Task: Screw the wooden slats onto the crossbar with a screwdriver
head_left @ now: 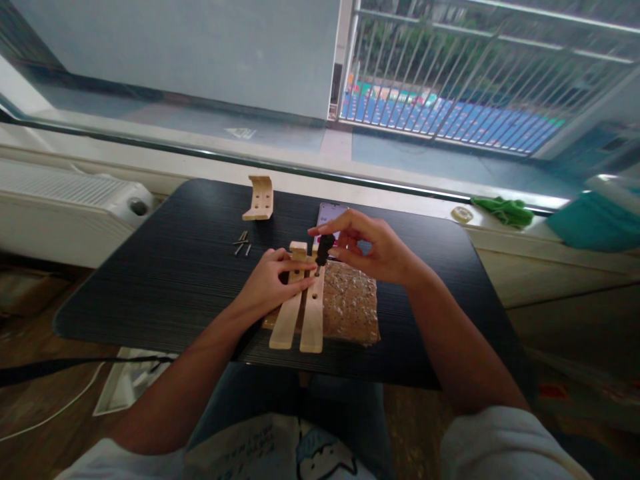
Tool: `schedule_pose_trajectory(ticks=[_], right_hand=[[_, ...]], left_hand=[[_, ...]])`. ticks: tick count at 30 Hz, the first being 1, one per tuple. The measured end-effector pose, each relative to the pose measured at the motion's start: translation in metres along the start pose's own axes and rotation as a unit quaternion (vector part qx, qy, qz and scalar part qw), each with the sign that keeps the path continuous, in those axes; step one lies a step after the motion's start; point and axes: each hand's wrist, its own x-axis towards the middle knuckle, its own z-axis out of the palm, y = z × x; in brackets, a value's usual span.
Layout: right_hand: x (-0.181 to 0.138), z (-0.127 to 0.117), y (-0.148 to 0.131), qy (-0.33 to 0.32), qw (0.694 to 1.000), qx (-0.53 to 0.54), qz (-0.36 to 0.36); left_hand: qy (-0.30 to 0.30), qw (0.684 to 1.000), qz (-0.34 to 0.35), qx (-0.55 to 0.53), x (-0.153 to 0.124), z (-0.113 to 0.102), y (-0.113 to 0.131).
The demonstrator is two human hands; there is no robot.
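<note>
My right hand [373,243] grips a short screwdriver [325,247] by its black handle. The tool stands nearly upright, its tip at a hole in the right one of two pale wooden pieces [313,327]. My left hand [273,280] is closed over the left wooden piece [285,327], with thumb and forefinger reaching across to the right piece beside the tip. Whether a screw sits under the tip is too small to tell. Both pieces lie side by side on a brown, plastic-wrapped slab [353,307], their near ends reaching past it.
Several loose screws [243,243] lie on the dark table [165,267]. Behind them stands a curved wooden piece with holes [263,198]. A lit phone [330,213] lies behind my right hand. A tape roll [462,214] and green cloth [505,211] rest on the windowsill.
</note>
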Motion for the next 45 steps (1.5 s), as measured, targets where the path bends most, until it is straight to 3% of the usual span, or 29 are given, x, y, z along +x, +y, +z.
schedule_pose_trajectory(ticks=[6, 12, 25, 45], right_hand=[[-0.0002, 0.0048, -0.0001, -0.009, 0.997, 0.071, 0.015], [0.0024, 0.0038, 0.0004, -0.010, 1.000, 0.011, -0.028], [0.0037, 0.0054, -0.0031, 0.044, 0.999, 0.003, 0.015], [0.0039, 0.0080, 0.0007, 0.088, 0.996, -0.014, -0.005]], left_hand=[[0.010, 1.000, 0.006, -0.001, -0.0004, 0.0022, -0.0039], [0.006, 1.000, 0.007, -0.005, -0.0007, 0.0019, -0.0035], [0.004, 1.000, -0.002, -0.004, -0.0010, 0.0018, -0.0028], [0.010, 1.000, 0.006, 0.002, -0.0001, 0.0028, -0.0061]])
